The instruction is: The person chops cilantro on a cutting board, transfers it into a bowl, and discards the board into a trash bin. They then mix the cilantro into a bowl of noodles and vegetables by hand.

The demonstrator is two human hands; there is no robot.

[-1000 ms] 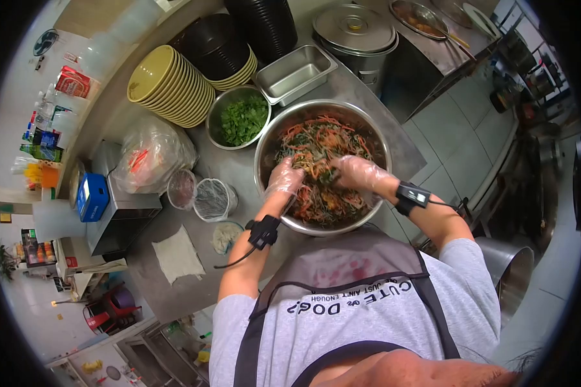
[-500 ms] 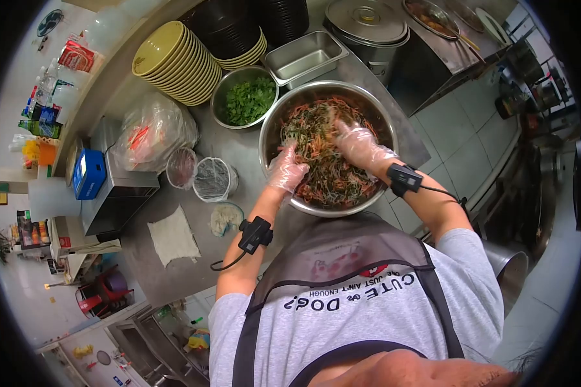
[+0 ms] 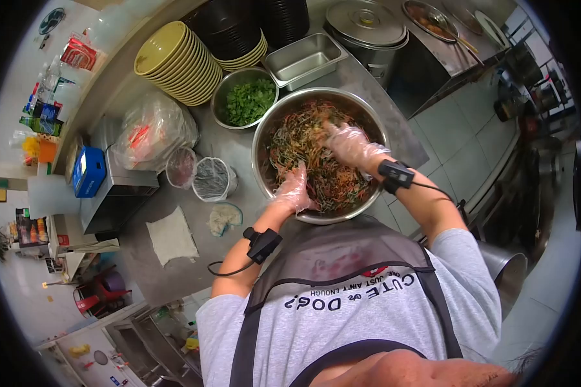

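Note:
A large steel mixing bowl (image 3: 257, 151) stands at the counter's edge in front of me. It holds a mix of shredded vegetables (image 3: 297, 138), with dark green, orange and pale strands. My left hand (image 3: 295, 188), in a clear plastic glove, reaches in over the near left rim. Its fingers stretch into the shreds, with the thumb apart toward the near side. From the right side, my right hand (image 3: 353, 147), gloved the same way, works in the mix. Its fingertips are smeared by motion and partly sunk among the shreds.
A bowl of green leaves (image 3: 248, 100) and a steel pan (image 3: 306, 61) sit behind. Yellow bowls (image 3: 177, 64) are stacked farther back, beside a lidded pot (image 3: 368, 29). Left are a plastic bag (image 3: 152, 132), a lined tub (image 3: 214, 179), a cloth (image 3: 173, 237) and a blue-fronted device (image 3: 89, 172).
The mixing bowl has shifted slightly left and toward me. My left hand has moved nearer to me and its fingers have straightened; my right hand has moved a little left within the mix.

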